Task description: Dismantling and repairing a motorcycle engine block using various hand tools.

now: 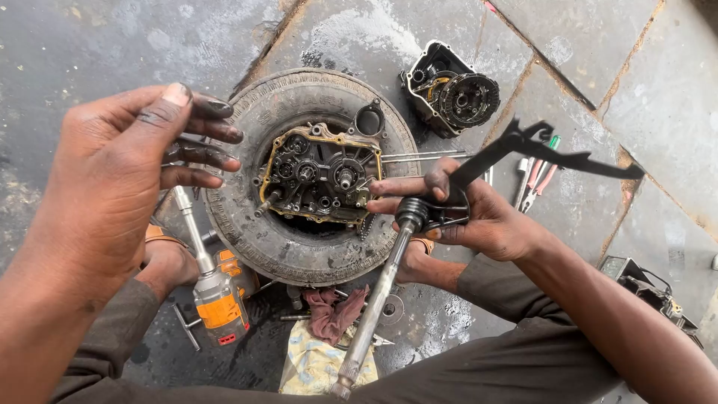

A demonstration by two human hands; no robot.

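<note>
Head view. The right hand (479,221) is clamped on a long steel shaft (374,307) at its dark upper end; thumb and fingers wrap the black collar there, and a flat black bracket-shaped arm (553,153) fixed to that end juts up and to the right above the hand. The shaft runs down and to the left, its splined tip ending at the near edge of the frame, above a pale patterned cloth (314,366).

The left hand (127,172) is raised at the left, holding nothing: fingers spread and slightly curled, tips blackened with grease, pointing right toward the tyre. It is well apart from the right hand.

Between the two hands a small tyre (247,217) lies flat on the floor (90,45). An opened engine case (321,176), gears and shafts exposed and a tan gasket around its edge, sits in the tyre's centre hole. Two thin rods (422,155) project from it to the right.

Far right of the tyre, a separate engine cover with a clutch assembly (452,90) rests on the paving. Pliers with pink handles (540,183) lie behind the right hand. At near left, an orange and grey power driver with a socket extension (213,288) stands beside the tyre. A reddish rag (333,314) lies at the tyre's near edge, just above the patterned cloth. Both feet, in sandals, flank the tyre's near side.
</note>
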